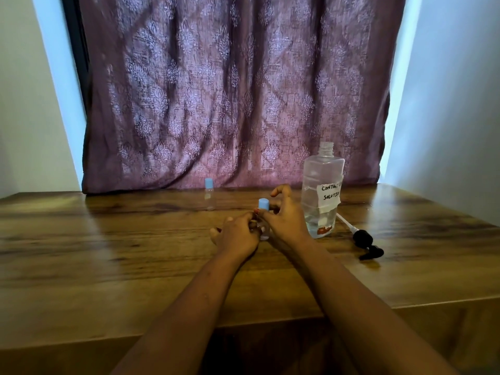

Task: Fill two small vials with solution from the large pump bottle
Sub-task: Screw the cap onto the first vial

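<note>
A small vial [263, 230] is held by the left hand [238, 236], fingers curled round it — its blue cap [264, 204] is pinched by the right hand [284, 216], beside the open bottle [322, 182].

Both hands meet at one small vial, bare forearms reaching in from 6 o'clock.

The left forearm [189, 307] runs up toward 1 o'clock and the right forearm [351, 288] toward 11 o'clock, so the wrists close in on each other just past the middle of the view. The left hand [238, 235] shows its back to the camera, fingers curled round the body of the vial [263, 230]. The right hand [284, 216] sits at 2 o'clock of the left, touching it, its thumb and fingers pinching the cap [263, 204]; one finger arches up, bent, at the hand's 12 o'clock. A red nail shows on the right thumb.
</note>
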{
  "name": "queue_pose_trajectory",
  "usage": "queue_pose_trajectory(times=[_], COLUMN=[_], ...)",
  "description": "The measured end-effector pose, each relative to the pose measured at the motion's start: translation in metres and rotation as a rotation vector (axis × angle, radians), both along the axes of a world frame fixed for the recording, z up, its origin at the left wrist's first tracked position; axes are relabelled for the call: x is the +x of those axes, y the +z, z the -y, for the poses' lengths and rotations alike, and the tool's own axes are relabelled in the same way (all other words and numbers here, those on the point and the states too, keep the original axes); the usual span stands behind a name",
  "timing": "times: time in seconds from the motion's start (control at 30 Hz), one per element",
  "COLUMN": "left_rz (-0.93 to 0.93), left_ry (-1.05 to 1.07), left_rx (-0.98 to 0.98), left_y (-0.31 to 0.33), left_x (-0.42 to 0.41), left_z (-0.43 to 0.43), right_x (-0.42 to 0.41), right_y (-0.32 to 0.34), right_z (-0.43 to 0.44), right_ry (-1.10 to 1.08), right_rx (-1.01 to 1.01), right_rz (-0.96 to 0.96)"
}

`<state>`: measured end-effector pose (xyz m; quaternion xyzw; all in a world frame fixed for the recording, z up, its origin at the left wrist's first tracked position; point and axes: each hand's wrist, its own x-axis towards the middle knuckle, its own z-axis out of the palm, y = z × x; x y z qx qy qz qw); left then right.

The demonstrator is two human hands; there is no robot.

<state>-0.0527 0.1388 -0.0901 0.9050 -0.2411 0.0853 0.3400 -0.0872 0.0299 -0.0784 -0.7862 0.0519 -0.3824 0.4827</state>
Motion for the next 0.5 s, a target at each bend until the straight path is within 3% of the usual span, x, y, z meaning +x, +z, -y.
queue_pose_trajectory(times=[0.1,0.33,0.5], left_rz=[0.013,0.054,-0.164], left_ry=[0.011,0.058,-0.020], left_rx=[0.023,0.097,-0.067], left_y=[0.001,0.000,0.014], left_x=[-0.003,-0.001,0.042], left_z=[0.000,0.002,-0.007], right_x=[0.002,-0.003,0.017], right_y=[-0.005,-0.005,0.006], right_z=[0.001,0.004,0.013], right_ry=[0.015,0.125,-0.038], right_rx=[0.047,0.075,0.010], right_rz=[-0.013,-0.239,-0.267])
